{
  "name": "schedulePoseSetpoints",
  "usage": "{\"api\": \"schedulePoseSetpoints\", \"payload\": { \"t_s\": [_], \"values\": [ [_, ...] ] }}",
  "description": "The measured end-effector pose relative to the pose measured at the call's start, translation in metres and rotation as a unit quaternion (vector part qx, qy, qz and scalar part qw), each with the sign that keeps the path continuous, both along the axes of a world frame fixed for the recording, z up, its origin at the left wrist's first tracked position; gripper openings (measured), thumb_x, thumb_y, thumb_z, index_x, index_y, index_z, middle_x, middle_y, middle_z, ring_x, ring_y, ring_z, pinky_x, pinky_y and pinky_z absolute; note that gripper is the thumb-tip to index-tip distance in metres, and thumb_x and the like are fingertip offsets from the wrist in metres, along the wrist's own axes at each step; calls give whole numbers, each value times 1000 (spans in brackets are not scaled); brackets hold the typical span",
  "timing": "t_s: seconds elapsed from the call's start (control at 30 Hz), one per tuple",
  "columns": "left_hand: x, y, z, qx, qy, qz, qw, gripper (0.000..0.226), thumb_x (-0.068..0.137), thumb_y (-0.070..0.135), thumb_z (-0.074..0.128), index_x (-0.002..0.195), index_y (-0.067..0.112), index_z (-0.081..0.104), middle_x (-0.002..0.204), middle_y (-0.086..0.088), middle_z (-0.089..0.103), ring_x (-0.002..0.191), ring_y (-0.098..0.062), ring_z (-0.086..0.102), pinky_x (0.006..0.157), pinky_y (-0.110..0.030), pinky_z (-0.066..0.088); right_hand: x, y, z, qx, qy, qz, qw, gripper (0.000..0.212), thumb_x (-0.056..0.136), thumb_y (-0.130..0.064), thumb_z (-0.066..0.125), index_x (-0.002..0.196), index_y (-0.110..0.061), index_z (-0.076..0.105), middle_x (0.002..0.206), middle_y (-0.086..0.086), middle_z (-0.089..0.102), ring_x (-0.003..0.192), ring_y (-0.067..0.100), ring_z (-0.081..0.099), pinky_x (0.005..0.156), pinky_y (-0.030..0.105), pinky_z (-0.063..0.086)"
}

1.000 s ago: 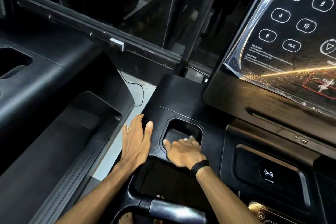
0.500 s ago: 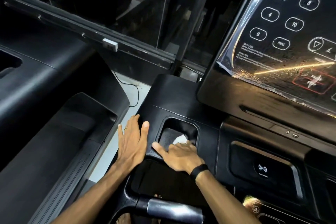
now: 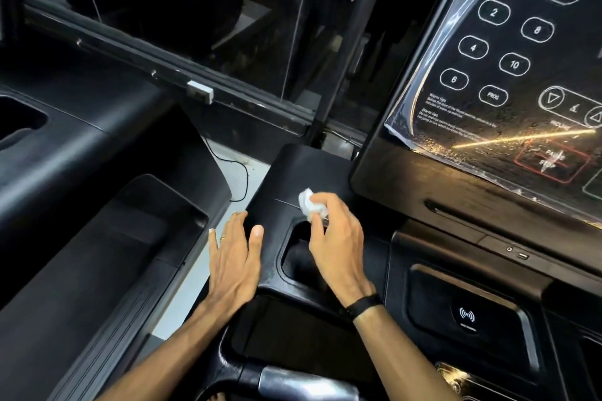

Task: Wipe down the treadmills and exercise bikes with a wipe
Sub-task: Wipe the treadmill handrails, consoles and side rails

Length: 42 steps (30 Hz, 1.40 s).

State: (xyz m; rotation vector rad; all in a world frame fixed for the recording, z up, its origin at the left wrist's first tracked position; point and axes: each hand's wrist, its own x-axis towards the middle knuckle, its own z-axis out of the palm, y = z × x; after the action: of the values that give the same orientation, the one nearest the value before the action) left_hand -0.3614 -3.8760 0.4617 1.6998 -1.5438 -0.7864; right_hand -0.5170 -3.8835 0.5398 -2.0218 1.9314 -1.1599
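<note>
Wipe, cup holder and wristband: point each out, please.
wipe (image 3: 308, 204), head view, middle of the crumpled white wad.
cup holder (image 3: 294, 262), head view, dark floor of the recess.
wristband (image 3: 364, 305), head view, black strap across the right wrist.

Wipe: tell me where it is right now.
Head view, centre: the wipe is pinched in the right hand, just above the far rim of the cup holder.

The room is dim. A pale floor (image 3: 234, 179) shows in a narrow strip between dark machine housings, with a thin black cable (image 3: 242, 179) trailing across it. Behind runs a dark metal rail (image 3: 169, 75) carrying a small white block (image 3: 199, 91); beyond it, what may be glass panels (image 3: 195, 3) reflect little.
</note>
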Motion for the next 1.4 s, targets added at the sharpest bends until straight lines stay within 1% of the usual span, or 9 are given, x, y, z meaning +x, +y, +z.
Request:
{"api": "schedulePoseSetpoints", "payload": {
  "t_s": [0.23,0.33,0.43,0.57,0.67,0.87,1.13,1.23,1.4],
  "values": [
    [4,-1,4,15,47,33,998,89,86,70,5,154,18,28,158,7,32,147,-3,22,124,-31,-6,12,-10,-33,77,212,73,972,47,97,-49,41,112,-16,72,131,8,64,130,28,54,111,41,39],
    [8,-4,5,22,66,51,996,88,85,70,7,153,19,30,157,7,35,146,-2,24,124,-32,-5,21,-25,-35,230,239,178,926,70,102,-57,27,154,-12,32,166,10,18,155,22,7,124,34,3],
    [11,-8,7,22,71,61,995,83,86,68,9,150,21,32,153,7,41,141,4,26,124,-33,-3,18,-48,-46,252,324,220,885,92,92,-72,3,159,-9,11,168,10,1,154,20,-9,123,35,-10],
    [12,-11,10,23,61,73,995,85,86,70,7,151,20,31,152,8,41,143,2,25,124,-31,-4,-27,-95,-49,242,221,10,945,92,89,-74,12,147,-5,33,159,13,29,150,28,21,122,38,17],
    [9,-15,10,28,61,68,995,85,87,70,7,152,21,31,154,7,40,144,-2,26,124,-30,-4,-50,-85,-42,321,214,-118,915,89,96,-69,20,153,0,20,159,18,31,148,33,26,121,43,21],
    [-6,-36,3,29,-26,-14,999,68,101,60,25,156,19,25,164,1,20,152,-5,6,123,-34,-9,-35,-6,-47,304,253,118,911,97,81,-77,-15,158,-18,-13,163,-2,-22,150,9,-24,122,29,-13],
    [-14,-46,-13,-5,-117,-47,992,77,97,60,8,155,14,27,165,-5,17,153,-13,5,124,-38,-8,-57,-64,-40,385,214,-209,873,89,98,-66,11,147,3,36,153,28,36,145,39,29,121,48,13],
    [-12,-45,-9,-24,-118,-26,992,81,94,59,3,154,12,31,163,-8,23,153,-15,10,124,-41,-6,-41,-102,-31,380,147,-161,899,86,101,-64,23,154,4,22,161,25,23,149,37,21,122,45,16],
    [-12,-44,-8,-30,-104,-6,994,85,94,62,-1,155,11,27,163,-10,22,153,-16,9,123,-43,-7,-5,-94,-44,297,319,104,894,82,103,-58,20,157,0,-4,166,18,-10,153,27,-14,124,38,-12]
  ]
}}
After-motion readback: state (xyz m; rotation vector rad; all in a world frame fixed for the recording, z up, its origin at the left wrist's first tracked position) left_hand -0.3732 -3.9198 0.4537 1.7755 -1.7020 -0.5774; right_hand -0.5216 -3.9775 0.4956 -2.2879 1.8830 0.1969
